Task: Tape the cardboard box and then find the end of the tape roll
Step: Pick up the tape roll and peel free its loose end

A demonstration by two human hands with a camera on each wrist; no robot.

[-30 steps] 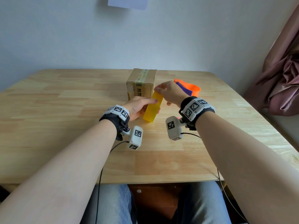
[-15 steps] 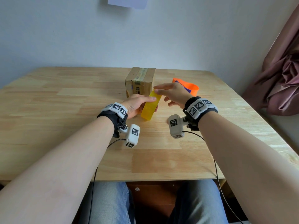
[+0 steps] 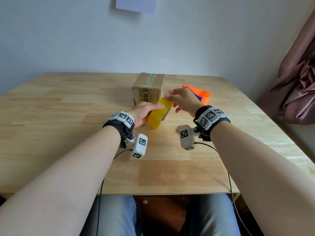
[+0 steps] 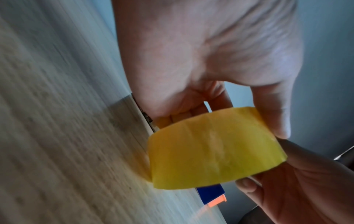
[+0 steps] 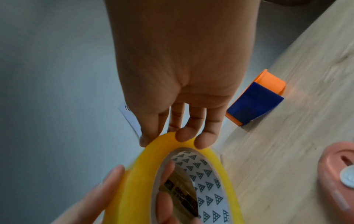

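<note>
A yellow tape roll (image 3: 157,114) stands tilted on edge just above the table, in front of the cardboard box (image 3: 148,89), which has a tape strip over its top. My left hand (image 3: 144,113) grips the roll, thumb on the outer face and fingers (image 5: 168,197) through the patterned core. My right hand (image 3: 179,99) comes from the right and pinches the roll's upper rim with its fingertips (image 5: 188,134). In the left wrist view the roll (image 4: 214,151) sits between my left thumb and the right hand. No loose tape end shows.
An orange and blue tape dispenser (image 3: 198,96) lies right of the box, behind my right hand. A pink tool (image 5: 337,171) lies on the wooden table (image 3: 68,133) near my right wrist. A curtain (image 3: 298,86) hangs at the right and a wall stands behind the table.
My right fingers, stretched flat over the roll half a second ago, have curled back onto its upper rim. The left hand keeps its grip, and the roll has tilted a little.
</note>
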